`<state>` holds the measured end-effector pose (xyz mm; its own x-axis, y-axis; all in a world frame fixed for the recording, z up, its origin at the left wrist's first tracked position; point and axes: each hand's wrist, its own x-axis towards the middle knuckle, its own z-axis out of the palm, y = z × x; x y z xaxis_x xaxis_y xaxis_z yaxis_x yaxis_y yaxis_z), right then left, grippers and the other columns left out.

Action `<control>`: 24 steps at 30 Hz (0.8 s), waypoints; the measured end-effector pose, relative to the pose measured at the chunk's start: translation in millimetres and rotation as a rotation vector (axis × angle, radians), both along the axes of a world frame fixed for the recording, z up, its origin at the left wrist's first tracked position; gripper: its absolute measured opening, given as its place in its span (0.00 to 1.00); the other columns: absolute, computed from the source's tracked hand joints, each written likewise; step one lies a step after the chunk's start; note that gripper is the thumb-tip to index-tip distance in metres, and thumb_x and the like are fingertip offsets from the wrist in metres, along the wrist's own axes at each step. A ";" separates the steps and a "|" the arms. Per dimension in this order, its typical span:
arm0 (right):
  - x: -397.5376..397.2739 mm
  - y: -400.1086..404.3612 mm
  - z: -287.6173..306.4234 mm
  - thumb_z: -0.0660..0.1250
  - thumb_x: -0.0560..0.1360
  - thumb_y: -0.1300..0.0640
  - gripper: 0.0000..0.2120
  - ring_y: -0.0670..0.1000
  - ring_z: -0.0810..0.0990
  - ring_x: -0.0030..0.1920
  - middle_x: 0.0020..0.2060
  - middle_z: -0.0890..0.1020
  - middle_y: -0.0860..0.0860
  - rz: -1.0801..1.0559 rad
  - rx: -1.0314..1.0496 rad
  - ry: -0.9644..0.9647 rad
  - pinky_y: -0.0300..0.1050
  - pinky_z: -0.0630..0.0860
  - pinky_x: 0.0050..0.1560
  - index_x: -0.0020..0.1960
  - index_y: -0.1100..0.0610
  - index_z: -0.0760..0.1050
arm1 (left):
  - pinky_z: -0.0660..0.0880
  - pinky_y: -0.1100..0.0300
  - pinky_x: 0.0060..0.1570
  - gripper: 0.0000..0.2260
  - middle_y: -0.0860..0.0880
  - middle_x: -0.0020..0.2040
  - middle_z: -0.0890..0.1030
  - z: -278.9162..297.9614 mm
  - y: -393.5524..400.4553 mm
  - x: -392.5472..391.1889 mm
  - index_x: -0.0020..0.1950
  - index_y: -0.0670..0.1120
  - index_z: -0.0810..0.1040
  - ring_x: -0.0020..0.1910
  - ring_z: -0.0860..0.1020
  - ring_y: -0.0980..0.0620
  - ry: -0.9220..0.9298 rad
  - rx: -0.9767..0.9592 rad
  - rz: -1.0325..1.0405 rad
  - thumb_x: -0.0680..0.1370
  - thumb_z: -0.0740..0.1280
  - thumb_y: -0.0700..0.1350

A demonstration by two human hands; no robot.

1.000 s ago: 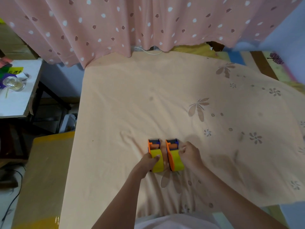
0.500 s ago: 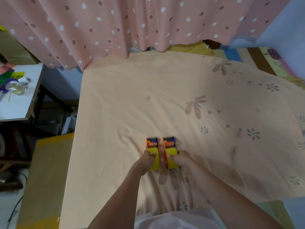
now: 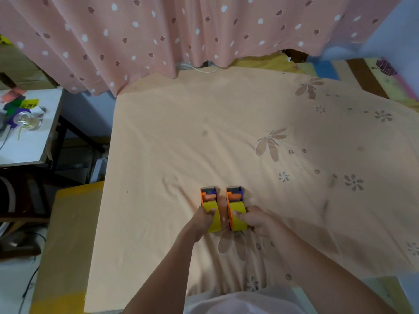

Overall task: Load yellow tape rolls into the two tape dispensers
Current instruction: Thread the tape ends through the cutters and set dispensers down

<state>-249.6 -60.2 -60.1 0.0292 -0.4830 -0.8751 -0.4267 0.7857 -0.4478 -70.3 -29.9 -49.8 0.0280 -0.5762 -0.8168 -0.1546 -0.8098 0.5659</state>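
Yellow tape rolls [image 3: 214, 215] sit in two dispensers [image 3: 234, 196] (hands [image 3: 200, 219] gripping both).

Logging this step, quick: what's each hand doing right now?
Left hand: closed on the left tape dispenser.
Right hand: closed on the right tape dispenser.

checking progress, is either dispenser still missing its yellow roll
No, the left dispenser and right dispenser each carry a yellow tape roll, gripped by the left hand and right hand.
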 end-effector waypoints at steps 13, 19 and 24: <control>3.4 -7.2 8.7 0.70 0.77 0.47 0.27 0.60 0.77 0.66 0.68 0.77 0.58 0.085 -0.021 -0.034 0.57 0.75 0.67 0.72 0.57 0.71 | 0.80 0.47 0.56 0.13 0.46 0.48 0.77 15.6 -9.1 5.9 0.67 0.40 0.70 0.46 0.81 0.42 0.052 0.078 0.154 0.85 0.60 0.45; 20.4 -5.8 17.7 0.70 0.73 0.40 0.35 0.56 0.74 0.67 0.66 0.76 0.52 0.304 -0.210 0.261 0.43 0.71 0.61 0.75 0.53 0.64 | 0.82 0.59 0.35 0.30 0.43 0.55 0.81 9.6 -15.6 -6.5 0.70 0.38 0.70 0.51 0.82 0.45 -0.128 0.027 0.074 0.76 0.72 0.55; 38.0 -4.7 18.0 0.69 0.74 0.45 0.33 0.56 0.77 0.64 0.65 0.77 0.55 0.349 -0.178 0.398 0.43 0.71 0.51 0.73 0.57 0.64 | 0.78 0.46 0.63 0.33 0.40 0.64 0.79 7.0 -12.4 -18.6 0.72 0.38 0.67 0.62 0.79 0.40 -0.226 0.019 0.033 0.74 0.74 0.54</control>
<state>-211.7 -64.9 -42.1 -0.1025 -0.6455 -0.7568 -0.8114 0.4943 -0.3117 -88.8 -42.3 -42.8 0.2299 -0.5569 -0.7981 -0.2495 -0.8264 0.5048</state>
